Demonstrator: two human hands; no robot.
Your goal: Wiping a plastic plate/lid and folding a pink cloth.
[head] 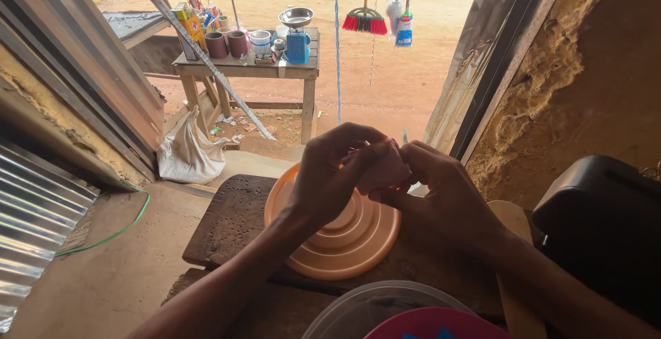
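Pink bowl (434,324) sits below both wrists. Left hand (330,177) and right hand (441,198) pinch 1 small pale-pink lump (383,168) between fingertips, above orange lid (337,239). Looks soft, light; hold edges gently.

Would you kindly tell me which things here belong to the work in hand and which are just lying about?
In hand: small pinkish lump, left hand, right hand, orange lid.
Lying about: wooden table, blue scale, red broom, white sack.
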